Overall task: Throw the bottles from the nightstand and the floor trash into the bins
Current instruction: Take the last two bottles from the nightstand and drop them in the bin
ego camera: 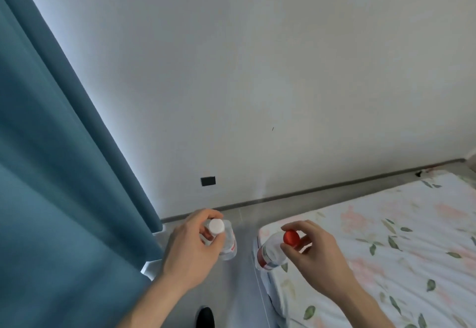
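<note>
My left hand [192, 246] holds a clear plastic bottle with a white cap [228, 240] by its neck, fingers curled round it, above the grey floor. My right hand [313, 253] pinches the neck of a second clear bottle with a red cap [270, 251] and a red and white label, just over the corner of the bed. Both bottles hang cap up, roughly level with each other and apart. No bin and no nightstand are in view.
A blue curtain [59, 173] fills the left side. A bed with a floral sheet [386, 250] lies at the right. A narrow strip of grey floor [239, 289] runs between them to the white wall [257, 70]. A dark shoe [205, 317] shows at the bottom edge.
</note>
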`<state>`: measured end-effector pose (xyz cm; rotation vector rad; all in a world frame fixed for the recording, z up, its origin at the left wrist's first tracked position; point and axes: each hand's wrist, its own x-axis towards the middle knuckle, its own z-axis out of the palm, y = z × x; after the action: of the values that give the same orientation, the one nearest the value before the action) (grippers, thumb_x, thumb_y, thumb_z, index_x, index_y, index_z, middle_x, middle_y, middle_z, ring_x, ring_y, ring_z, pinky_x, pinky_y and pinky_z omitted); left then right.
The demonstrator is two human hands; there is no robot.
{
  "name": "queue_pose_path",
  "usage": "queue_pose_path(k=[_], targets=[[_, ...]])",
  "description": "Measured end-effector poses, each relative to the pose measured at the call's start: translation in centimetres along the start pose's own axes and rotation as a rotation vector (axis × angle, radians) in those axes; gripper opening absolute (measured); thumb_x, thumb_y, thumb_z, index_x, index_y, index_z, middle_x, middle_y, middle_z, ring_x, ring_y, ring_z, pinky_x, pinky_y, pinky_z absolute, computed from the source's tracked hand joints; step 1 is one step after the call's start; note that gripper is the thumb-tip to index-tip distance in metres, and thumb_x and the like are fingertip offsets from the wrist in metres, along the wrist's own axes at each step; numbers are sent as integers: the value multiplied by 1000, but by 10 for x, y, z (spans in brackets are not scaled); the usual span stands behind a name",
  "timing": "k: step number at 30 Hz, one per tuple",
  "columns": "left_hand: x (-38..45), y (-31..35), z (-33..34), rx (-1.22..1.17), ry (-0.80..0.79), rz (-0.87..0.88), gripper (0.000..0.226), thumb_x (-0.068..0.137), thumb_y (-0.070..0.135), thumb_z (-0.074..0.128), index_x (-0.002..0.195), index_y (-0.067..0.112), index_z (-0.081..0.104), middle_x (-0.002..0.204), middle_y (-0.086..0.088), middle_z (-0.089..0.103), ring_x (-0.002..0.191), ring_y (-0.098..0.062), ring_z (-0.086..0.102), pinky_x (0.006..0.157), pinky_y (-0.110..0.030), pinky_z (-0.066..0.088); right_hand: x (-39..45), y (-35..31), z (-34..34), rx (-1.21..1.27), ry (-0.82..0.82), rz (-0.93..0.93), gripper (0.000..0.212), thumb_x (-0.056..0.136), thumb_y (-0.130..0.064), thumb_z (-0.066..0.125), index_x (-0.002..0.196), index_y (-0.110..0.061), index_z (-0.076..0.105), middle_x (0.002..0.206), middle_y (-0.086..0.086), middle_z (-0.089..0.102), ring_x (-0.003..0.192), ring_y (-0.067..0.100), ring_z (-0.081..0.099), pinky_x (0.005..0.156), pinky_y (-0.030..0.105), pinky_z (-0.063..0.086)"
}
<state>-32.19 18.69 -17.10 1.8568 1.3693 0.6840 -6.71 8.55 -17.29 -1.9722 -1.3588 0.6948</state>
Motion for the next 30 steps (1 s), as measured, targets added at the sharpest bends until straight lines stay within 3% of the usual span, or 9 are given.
queue_pose_path(k=[5,9,17,21,25,30], targets=[[82,-4,-9,38,-117,71,24,85,29,73,100,44,62,100,28,64,88,-1,64,72,-24,55,51,-12,9,35,82,69,26,83,-23,79,98,-41,70,105,-25,60,84,4,67,72,22,55],[139,4,-2,46,-155,117,25,85,27,72,100,44,60,104,27,62,89,-3,63,73,-29,57,92,-8,6,32,104,107,25,83,-25,80,98,-43,70,106,-26,57,86,3,67,73,25,56],[258,32,28,47,-220,177,27,84,20,73,100,40,64,103,27,63,87,-2,64,73,-27,55,199,13,-15,64,153,154,25,82,-28,79,96,-46,69,102,-22,60,81,5,67,64,23,54],[317,47,43,58,-242,199,31,84,15,71,101,40,65,103,26,62,86,-4,65,70,-22,53,259,18,-29,36,136,173,23,82,-33,79,96,-48,67,103,-23,59,82,3,66,74,27,56],[371,60,56,82,-275,227,31,84,15,70,102,40,64,106,26,62,89,-3,64,68,-15,48,316,17,-44,5,120,193,23,83,-35,77,98,-49,66,106,-30,55,87,0,65,74,25,56],[442,72,78,104,-389,311,32,86,16,67,104,42,61,110,29,59,92,-2,63,71,-15,49,374,21,-51,21,205,247,23,83,-34,76,98,-48,66,108,-31,55,88,1,64,77,26,56]])
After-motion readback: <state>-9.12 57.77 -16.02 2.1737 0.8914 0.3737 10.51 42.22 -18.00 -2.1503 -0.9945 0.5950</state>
